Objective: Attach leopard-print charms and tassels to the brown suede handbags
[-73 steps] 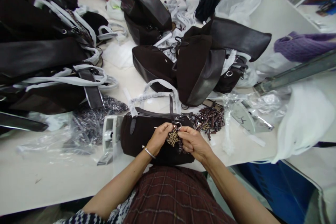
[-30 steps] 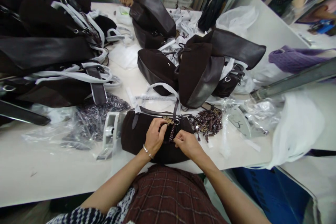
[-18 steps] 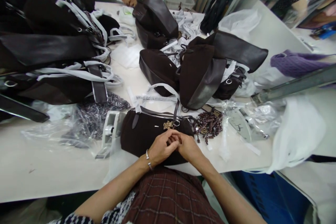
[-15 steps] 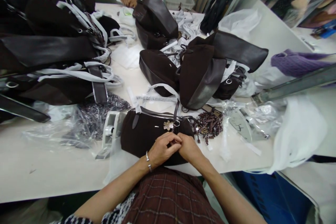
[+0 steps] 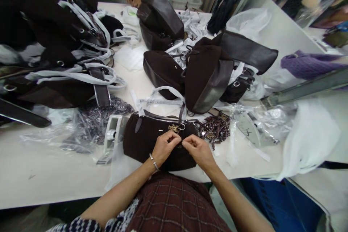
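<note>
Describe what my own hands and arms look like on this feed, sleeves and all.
Both are ungloved. The left hand has a slim silver-coloured bracelet at its wrist; a black-and-white patterned sleeve shows farther up that arm. The right hand shows no bracelet, and no sleeve is visible on that arm.

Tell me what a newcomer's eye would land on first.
Probably the heap of dark bags with white-wrapped handles filling the left side. Next, the left hand and right hand, fingertips nearly meeting over a brown bag, just below its patterned charm. The purple knit stands out at far right.
</note>
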Demonstrator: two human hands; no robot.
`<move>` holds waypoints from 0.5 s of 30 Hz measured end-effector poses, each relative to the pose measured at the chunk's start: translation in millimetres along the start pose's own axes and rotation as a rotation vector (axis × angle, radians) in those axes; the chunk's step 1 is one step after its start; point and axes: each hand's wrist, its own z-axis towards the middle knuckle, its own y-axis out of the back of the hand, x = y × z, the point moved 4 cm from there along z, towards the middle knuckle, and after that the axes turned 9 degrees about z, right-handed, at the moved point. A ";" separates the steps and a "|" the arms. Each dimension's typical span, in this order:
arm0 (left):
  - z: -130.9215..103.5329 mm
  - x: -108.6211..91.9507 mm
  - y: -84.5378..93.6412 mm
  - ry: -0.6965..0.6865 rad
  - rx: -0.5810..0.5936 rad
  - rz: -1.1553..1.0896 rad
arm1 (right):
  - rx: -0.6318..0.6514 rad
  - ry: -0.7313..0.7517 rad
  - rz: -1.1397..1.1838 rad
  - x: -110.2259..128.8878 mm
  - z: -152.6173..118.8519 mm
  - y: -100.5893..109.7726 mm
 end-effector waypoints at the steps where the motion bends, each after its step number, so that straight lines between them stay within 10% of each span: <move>1: 3.7 0.1 2.5 -0.030 -0.044 0.052 | -0.030 0.017 -0.007 1.5 -0.2 3.3; 8: 32.4 6.7 -6.7 -0.098 -0.074 0.556 | -0.207 0.332 -0.161 15.3 1.7 14.8; 15: 38.6 8.0 -20.4 0.011 -0.059 0.405 | -0.265 0.425 -0.346 6.4 12.5 5.3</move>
